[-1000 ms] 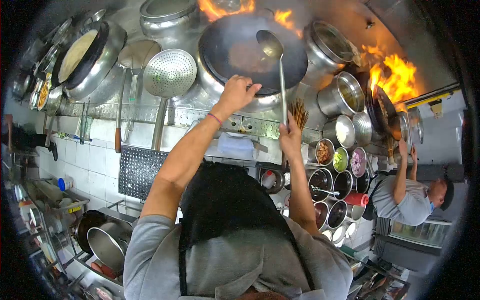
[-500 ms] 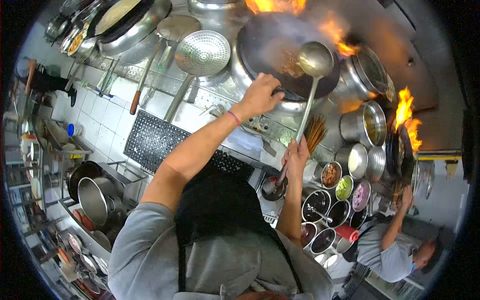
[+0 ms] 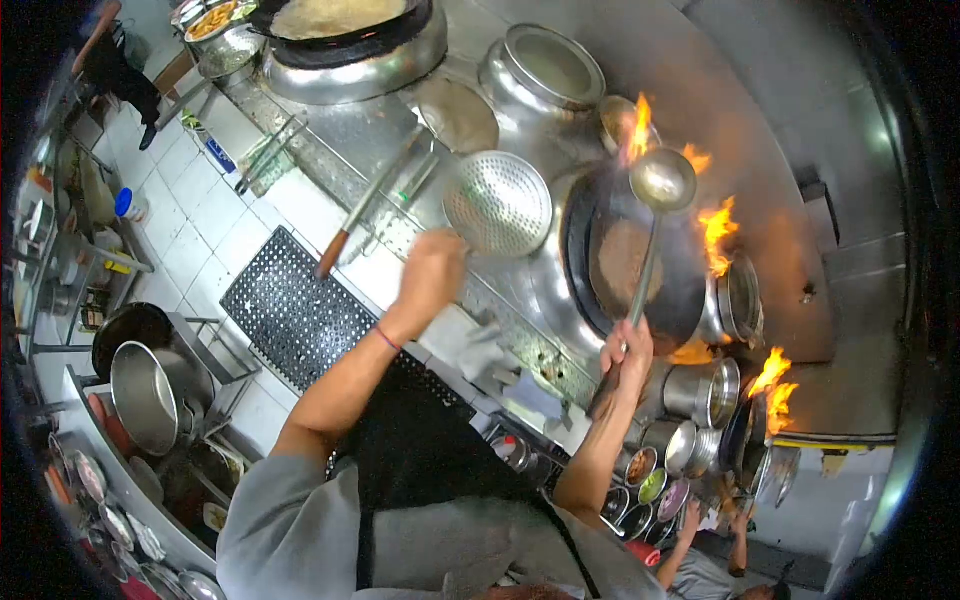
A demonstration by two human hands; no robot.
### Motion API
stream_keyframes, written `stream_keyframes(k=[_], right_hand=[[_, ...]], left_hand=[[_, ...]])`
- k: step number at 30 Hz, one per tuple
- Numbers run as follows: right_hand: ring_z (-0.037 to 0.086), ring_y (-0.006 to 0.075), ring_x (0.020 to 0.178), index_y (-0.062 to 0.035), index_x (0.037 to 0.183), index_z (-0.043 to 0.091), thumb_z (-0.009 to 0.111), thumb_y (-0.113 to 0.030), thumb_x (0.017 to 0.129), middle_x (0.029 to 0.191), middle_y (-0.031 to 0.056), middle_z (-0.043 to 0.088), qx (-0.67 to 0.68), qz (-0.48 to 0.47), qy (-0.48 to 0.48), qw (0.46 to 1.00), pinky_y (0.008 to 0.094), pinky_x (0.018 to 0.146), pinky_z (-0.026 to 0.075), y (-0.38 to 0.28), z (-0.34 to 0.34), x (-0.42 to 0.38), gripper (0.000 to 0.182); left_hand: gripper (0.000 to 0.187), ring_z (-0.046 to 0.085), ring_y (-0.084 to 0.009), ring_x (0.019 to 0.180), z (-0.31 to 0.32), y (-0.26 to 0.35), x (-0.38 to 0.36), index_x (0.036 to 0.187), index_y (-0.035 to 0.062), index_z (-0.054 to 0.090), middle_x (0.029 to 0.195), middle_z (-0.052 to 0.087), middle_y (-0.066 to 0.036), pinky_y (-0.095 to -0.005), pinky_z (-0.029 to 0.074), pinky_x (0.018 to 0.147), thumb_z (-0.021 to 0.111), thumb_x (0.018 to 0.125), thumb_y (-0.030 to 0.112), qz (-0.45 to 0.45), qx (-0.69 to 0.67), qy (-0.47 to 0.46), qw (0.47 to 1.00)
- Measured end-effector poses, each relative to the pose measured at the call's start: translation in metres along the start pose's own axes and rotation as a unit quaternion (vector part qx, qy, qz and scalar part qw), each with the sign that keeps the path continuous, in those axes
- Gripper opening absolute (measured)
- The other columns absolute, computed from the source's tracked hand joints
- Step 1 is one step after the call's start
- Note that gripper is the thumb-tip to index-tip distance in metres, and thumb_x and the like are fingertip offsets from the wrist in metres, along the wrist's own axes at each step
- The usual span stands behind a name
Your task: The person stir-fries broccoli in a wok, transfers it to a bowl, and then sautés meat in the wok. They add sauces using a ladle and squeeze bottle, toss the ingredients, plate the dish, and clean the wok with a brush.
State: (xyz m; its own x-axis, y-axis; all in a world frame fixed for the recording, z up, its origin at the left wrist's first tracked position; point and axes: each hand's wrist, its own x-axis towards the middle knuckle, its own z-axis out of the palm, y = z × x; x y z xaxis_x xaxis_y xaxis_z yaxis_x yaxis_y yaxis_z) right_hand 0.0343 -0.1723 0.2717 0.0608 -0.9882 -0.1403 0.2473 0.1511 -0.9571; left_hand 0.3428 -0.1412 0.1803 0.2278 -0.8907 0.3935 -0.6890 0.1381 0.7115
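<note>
The right hand wraps firmly around the handle of a steel ladle, whose bowl hangs above the far rim of the wok; the long handle presumably lets that hand keep to the near side, away from the flames rising towards the counter's back edge. The left hand hangs over the counter's front edge, fingers curled, by the perforated skimmer, but blur hides whether it grips the handle. The skimmer's scoop lies just left of the wok, likely to be within easy reach, and a wooden-handled utensil pokes its grip out past the front edge, probably for the same reason. The wok sits on its burner and holds a brown mass, whether sauce or food I cannot tell. Towards the back edge stands a steel pot, its contents unclear. At the counter's left end, a large pan holds something pale and a bowl holds orange food. Near the right end, small tubs carry brown pieces, green pieces and purple pieces.
</note>
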Motion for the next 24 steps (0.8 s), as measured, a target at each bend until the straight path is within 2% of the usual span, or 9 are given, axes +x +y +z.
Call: stream_keyframes(k=[1, 4, 7, 11, 14, 15, 16, 17, 24], right_hand=[[0.038, 0.0064, 0.044, -0.0050, 0.098, 0.049, 0.056, -0.012, 0.091, 0.068, 0.0003, 0.044, -0.004, 0.001, -0.002, 1.000, 0.0227, 0.034, 0.033, -0.003, 0.018, 0.023, 0.013], [0.039, 0.0073, 0.045, -0.0053, 0.092, 0.050, 0.057, -0.012, 0.091, 0.063, 0.0000, 0.042, -0.093, -0.021, -0.024, 0.995, 0.0253, 0.035, 0.035, -0.007, 0.079, 0.108, 0.009], [0.042, 0.0109, 0.042, -0.0050, 0.091, 0.052, 0.055, -0.008, 0.088, 0.059, 0.0011, 0.043, -0.158, -0.072, 0.023, 0.985, 0.0283, 0.036, 0.038, 0.014, 0.137, 0.204, 0.006], [0.048, 0.0121, 0.047, -0.0023, 0.095, 0.051, 0.055, -0.012, 0.088, 0.061, 0.0019, 0.047, -0.282, -0.104, 0.030, 0.953, 0.0274, 0.038, 0.041, 0.041, 0.184, 0.284, 0.013], [0.047, 0.0103, 0.047, 0.0011, 0.097, 0.051, 0.050, -0.011, 0.092, 0.060, 0.0016, 0.046, -0.305, 0.017, -0.028, 0.952, 0.0250, 0.040, 0.041, 0.042, 0.182, 0.338, 0.013], [0.046, 0.0110, 0.046, 0.0004, 0.090, 0.050, 0.048, -0.008, 0.091, 0.059, 0.0008, 0.044, -0.046, 0.142, -0.099, 0.984, 0.0259, 0.040, 0.040, 0.036, 0.177, 0.347, 0.009], [0.044, 0.0117, 0.045, -0.0004, 0.083, 0.049, 0.045, -0.005, 0.091, 0.057, 0.0001, 0.042, 0.219, 0.251, -0.159, 0.930, 0.0267, 0.040, 0.038, 0.031, 0.170, 0.354, 0.010], [0.044, 0.0097, 0.048, -0.0016, 0.085, 0.045, 0.040, -0.003, 0.095, 0.059, -0.0018, 0.039, 0.307, 0.253, -0.169, 0.902, 0.0233, 0.042, 0.036, 0.027, 0.165, 0.364, 0.011], [0.042, 0.0059, 0.048, -0.0022, 0.090, 0.045, 0.043, -0.007, 0.096, 0.062, -0.0022, 0.040, 0.261, 0.235, -0.173, 0.920, 0.0213, 0.040, 0.034, -0.007, 0.147, 0.300, 0.008]], left_hand=[[0.031, 0.057, -0.0381, 0.095, -0.002, -0.036, 0.004, 0.100, -0.0023, 0.064, 0.101, 0.061, -0.022, -0.0451, 0.046, 0.084, 0.057, 0.070, -0.001, 0.004, 0.056, 0.116, 0.992], [0.038, 0.057, -0.0377, 0.094, 0.003, -0.103, 0.011, 0.113, -0.0029, 0.058, 0.108, 0.057, -0.024, -0.0460, 0.047, 0.081, 0.057, 0.074, -0.001, -0.060, 0.166, 0.131, 0.975], [0.036, 0.061, -0.0350, 0.088, 0.026, -0.145, 0.015, 0.121, -0.0019, 0.052, 0.095, 0.060, -0.021, -0.0423, 0.050, 0.075, 0.049, 0.086, 0.002, -0.076, 0.222, 0.050, 0.971], [0.038, 0.065, -0.0400, 0.080, 0.032, -0.152, 0.027, 0.122, -0.0038, 0.048, 0.093, 0.064, -0.024, -0.0481, 0.053, 0.068, 0.048, 0.084, 0.001, -0.152, 0.138, -0.066, 0.976], [0.032, 0.064, -0.0427, 0.085, -0.011, -0.117, 0.042, 0.110, -0.0017, 0.052, 0.091, 0.063, -0.027, -0.0505, 0.052, 0.071, 0.056, 0.078, 0.002, -0.171, 0.043, -0.044, 0.983], [0.039, 0.063, -0.0422, 0.084, -0.019, -0.129, 0.043, 0.115, -0.0011, 0.052, 0.090, 0.063, -0.026, -0.0498, 0.052, 0.072, 0.061, 0.078, 0.006, -0.179, 0.045, -0.056, 0.981], [0.047, 0.062, -0.0417, 0.084, -0.030, -0.143, 0.041, 0.121, -0.0004, 0.052, 0.089, 0.062, -0.025, -0.0490, 0.051, 0.073, 0.066, 0.077, 0.009, -0.185, 0.047, -0.070, 0.979], [0.052, 0.063, -0.0413, 0.083, -0.058, -0.136, 0.043, 0.124, -0.0003, 0.050, 0.092, 0.063, -0.024, -0.0483, 0.052, 0.072, 0.068, 0.076, 0.012, -0.175, 0.084, -0.068, 0.979], [0.052, 0.063, -0.0404, 0.085, -0.067, -0.165, 0.021, 0.120, 0.0006, 0.050, 0.100, 0.062, -0.024, -0.0477, 0.052, 0.071, 0.070, 0.074, 0.017, -0.194, 0.170, -0.121, 0.958]])
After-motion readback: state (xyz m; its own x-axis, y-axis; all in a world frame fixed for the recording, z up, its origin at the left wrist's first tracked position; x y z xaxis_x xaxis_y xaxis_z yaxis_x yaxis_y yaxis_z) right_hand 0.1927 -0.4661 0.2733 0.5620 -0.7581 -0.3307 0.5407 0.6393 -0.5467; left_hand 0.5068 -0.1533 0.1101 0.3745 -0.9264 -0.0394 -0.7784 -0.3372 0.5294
